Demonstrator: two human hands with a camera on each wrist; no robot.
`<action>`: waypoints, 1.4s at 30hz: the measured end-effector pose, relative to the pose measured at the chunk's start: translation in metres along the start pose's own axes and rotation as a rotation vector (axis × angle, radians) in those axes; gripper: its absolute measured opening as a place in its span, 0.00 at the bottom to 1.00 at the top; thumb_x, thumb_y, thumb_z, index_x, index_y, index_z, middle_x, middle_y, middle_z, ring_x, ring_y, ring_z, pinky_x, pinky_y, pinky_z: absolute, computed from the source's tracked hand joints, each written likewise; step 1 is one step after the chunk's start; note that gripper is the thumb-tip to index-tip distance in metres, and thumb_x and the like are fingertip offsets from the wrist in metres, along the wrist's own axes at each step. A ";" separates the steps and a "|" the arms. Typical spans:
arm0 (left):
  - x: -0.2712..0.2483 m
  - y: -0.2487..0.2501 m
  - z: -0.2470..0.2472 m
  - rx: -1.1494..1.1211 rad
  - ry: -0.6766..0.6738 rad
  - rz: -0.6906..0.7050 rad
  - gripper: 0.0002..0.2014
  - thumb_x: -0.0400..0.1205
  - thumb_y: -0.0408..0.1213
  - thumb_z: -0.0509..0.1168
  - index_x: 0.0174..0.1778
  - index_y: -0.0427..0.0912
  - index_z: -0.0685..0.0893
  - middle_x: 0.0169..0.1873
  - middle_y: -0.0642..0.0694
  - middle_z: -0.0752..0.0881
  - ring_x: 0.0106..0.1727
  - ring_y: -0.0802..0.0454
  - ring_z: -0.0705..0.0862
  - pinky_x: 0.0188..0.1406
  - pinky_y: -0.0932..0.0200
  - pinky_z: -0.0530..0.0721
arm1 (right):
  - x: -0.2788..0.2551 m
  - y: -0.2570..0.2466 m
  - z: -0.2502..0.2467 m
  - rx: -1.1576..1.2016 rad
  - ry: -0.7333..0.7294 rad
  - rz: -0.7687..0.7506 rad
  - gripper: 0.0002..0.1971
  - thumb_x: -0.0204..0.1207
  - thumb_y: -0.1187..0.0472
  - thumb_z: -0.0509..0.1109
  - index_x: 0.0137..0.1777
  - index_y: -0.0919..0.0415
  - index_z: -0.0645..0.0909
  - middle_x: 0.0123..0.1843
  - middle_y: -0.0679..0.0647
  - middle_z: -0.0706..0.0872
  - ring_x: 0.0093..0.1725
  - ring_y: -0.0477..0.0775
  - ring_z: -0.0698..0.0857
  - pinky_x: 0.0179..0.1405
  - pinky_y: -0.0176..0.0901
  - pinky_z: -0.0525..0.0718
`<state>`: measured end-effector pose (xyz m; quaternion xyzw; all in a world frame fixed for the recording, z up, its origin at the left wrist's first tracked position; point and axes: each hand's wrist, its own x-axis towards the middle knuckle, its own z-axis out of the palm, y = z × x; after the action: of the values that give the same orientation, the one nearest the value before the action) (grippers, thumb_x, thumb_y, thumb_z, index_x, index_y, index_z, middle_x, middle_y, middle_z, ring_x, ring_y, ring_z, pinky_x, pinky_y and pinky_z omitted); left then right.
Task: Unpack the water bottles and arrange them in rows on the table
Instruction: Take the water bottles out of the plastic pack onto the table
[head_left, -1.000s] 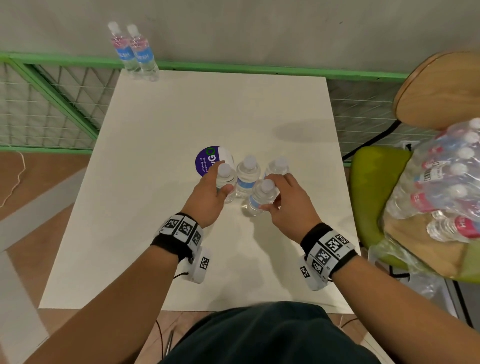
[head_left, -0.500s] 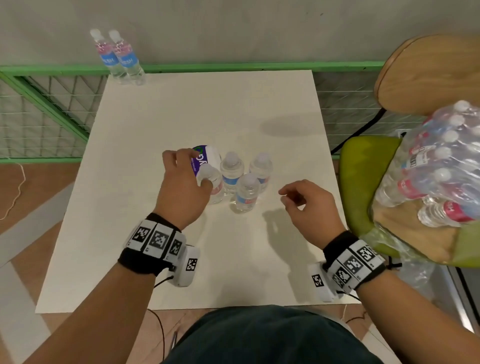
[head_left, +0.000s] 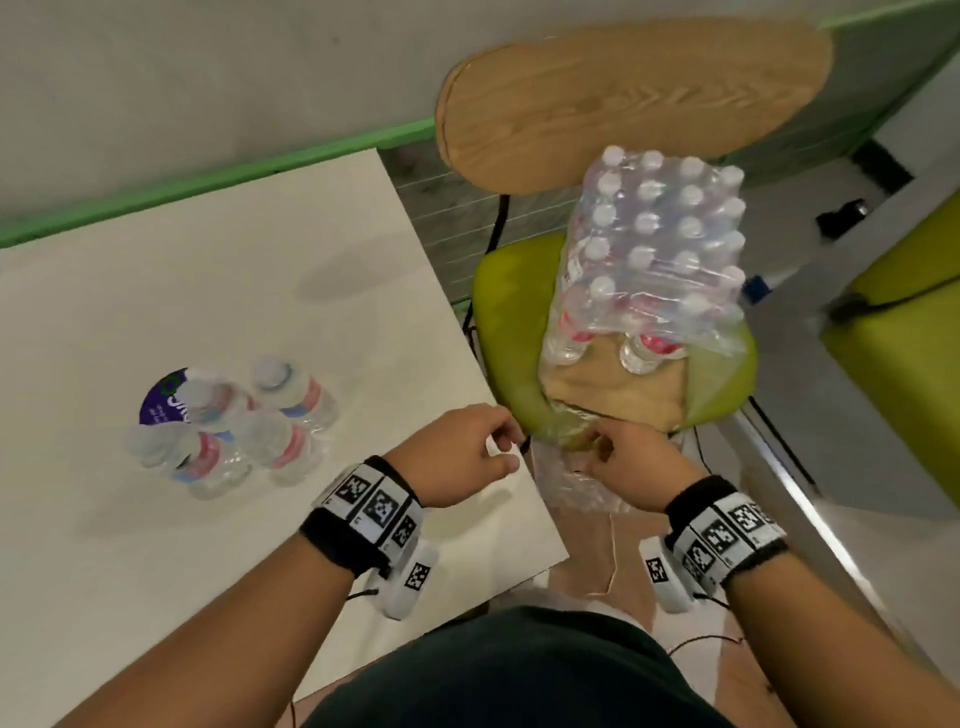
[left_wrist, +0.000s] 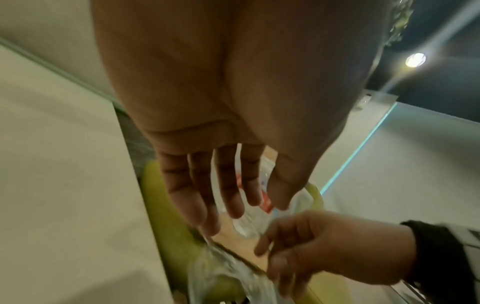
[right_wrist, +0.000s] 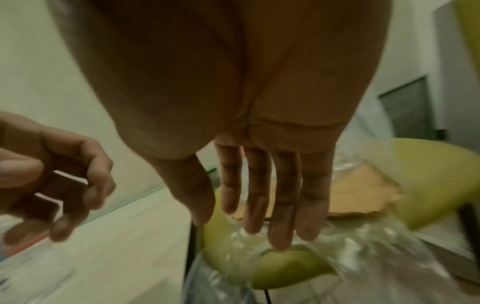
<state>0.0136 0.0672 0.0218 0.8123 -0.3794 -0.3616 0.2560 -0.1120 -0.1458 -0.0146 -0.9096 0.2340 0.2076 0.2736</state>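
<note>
Several small water bottles (head_left: 283, 441) stand in a tight cluster on the white table (head_left: 208, 291). A shrink-wrapped pack of bottles (head_left: 654, 244) sits on a cardboard tray (head_left: 613, 395) on the green chair seat (head_left: 506, 312); its near end is torn open. Loose clear wrap (head_left: 571, 488) hangs over the seat's front edge. My left hand (head_left: 501, 447) hovers at the table's right edge with relaxed fingers (left_wrist: 233, 205) and holds nothing. My right hand (head_left: 597, 447) reaches over the loose wrap (right_wrist: 350, 257), its fingers (right_wrist: 280, 230) straight and empty.
A round purple sticker (head_left: 161, 402) lies beside the bottle cluster. The chair's wooden backrest (head_left: 623, 93) rises behind the pack. A second green seat (head_left: 909, 338) stands at the far right. A green rail (head_left: 208, 182) borders the table's far side.
Both hands have left the bottles on the table and moved right to the chair's front edge. My view has swung right, bringing the pack into the middle.
</note>
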 end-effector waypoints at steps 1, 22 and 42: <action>0.017 0.010 0.010 0.012 -0.039 0.009 0.10 0.82 0.47 0.68 0.58 0.53 0.81 0.54 0.56 0.84 0.46 0.56 0.84 0.49 0.59 0.81 | 0.000 0.012 -0.003 0.049 0.029 0.043 0.10 0.73 0.54 0.73 0.53 0.50 0.80 0.40 0.44 0.83 0.41 0.49 0.82 0.33 0.34 0.74; 0.191 0.078 0.042 -0.810 0.391 -0.290 0.13 0.70 0.44 0.76 0.48 0.45 0.90 0.45 0.49 0.92 0.49 0.49 0.90 0.50 0.47 0.88 | 0.059 0.050 -0.073 0.646 0.342 0.268 0.12 0.75 0.42 0.72 0.42 0.50 0.85 0.41 0.47 0.88 0.47 0.55 0.87 0.49 0.50 0.86; 0.152 0.042 0.043 0.187 0.077 0.178 0.37 0.62 0.49 0.81 0.69 0.57 0.79 0.73 0.49 0.77 0.75 0.48 0.73 0.74 0.50 0.73 | 0.041 0.058 -0.059 0.606 0.396 0.104 0.22 0.63 0.58 0.81 0.58 0.52 0.84 0.52 0.46 0.89 0.51 0.47 0.87 0.47 0.35 0.84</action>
<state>0.0305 -0.0848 -0.0348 0.8091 -0.4718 -0.2690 0.2247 -0.0950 -0.2367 -0.0132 -0.7966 0.3794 -0.0374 0.4691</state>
